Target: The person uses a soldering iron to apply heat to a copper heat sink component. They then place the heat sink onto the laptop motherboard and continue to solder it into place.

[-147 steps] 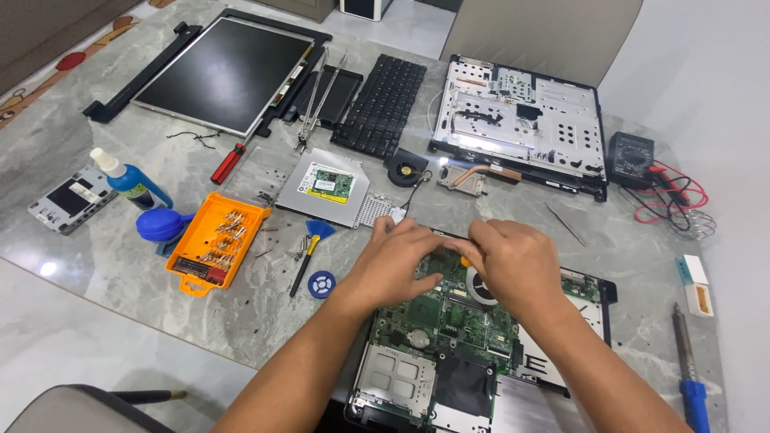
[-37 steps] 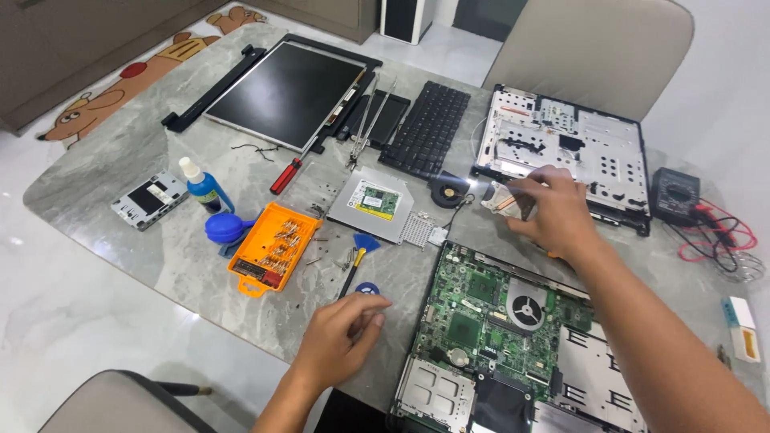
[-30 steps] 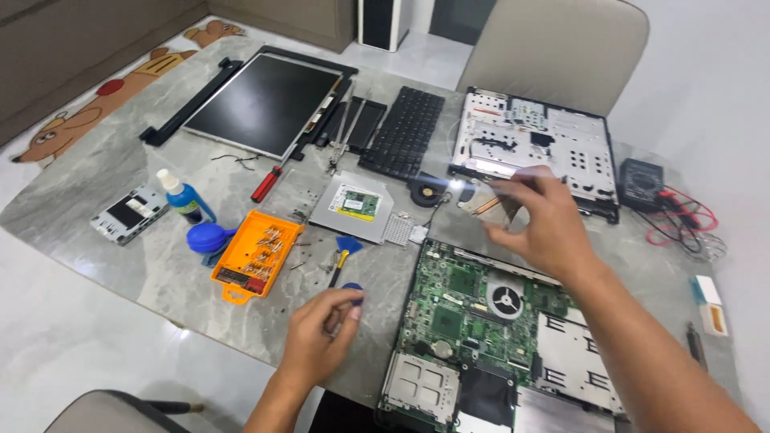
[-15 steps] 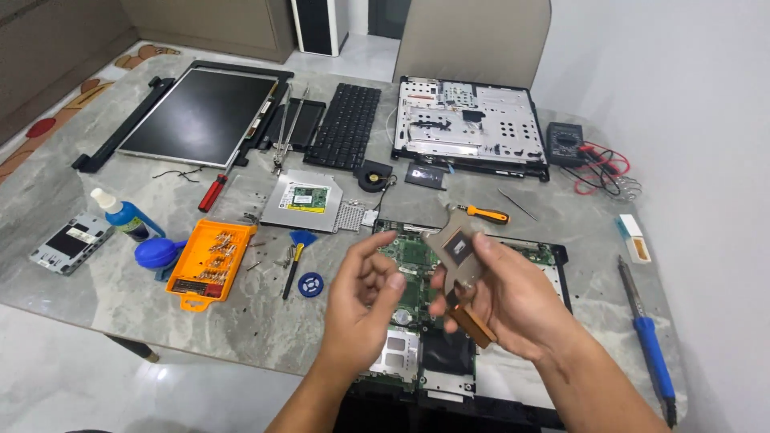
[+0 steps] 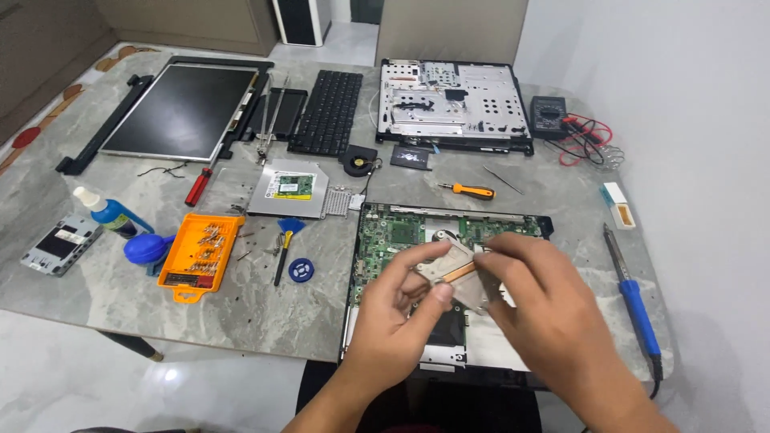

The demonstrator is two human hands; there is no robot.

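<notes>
I have both hands up over the open laptop base [image 5: 449, 232], which lies on the grey marbled counter [image 5: 321, 321] at about 6 o'clock in my view. My left hand [image 5: 397, 317] pinches the near end of the heatsink [image 5: 449, 269], a flat metal piece with a copper pipe, between thumb and fingertips; my right hand [image 5: 545, 301] is closed on its other end from the 3 o'clock side, fingers curled over the top. The heatsink is lifted just above the green board, tilted slightly. At 9 o'clock from my hands sit an orange bit tray [image 5: 200, 255], a blue blower bulb [image 5: 146, 248] and a blue bottle [image 5: 108, 212]. Toward 11 o'clock lie the bare screen panel [image 5: 184, 108] and the keyboard [image 5: 327, 111]; at 12 o'clock the silver laptop cover [image 5: 453, 104]; at 1 o'clock the multimeter [image 5: 549, 114]. An orange-handled screwdriver [image 5: 469, 190] lies just beyond the base, and a blue soldering iron [image 5: 634, 297] at 3 o'clock.
</notes>
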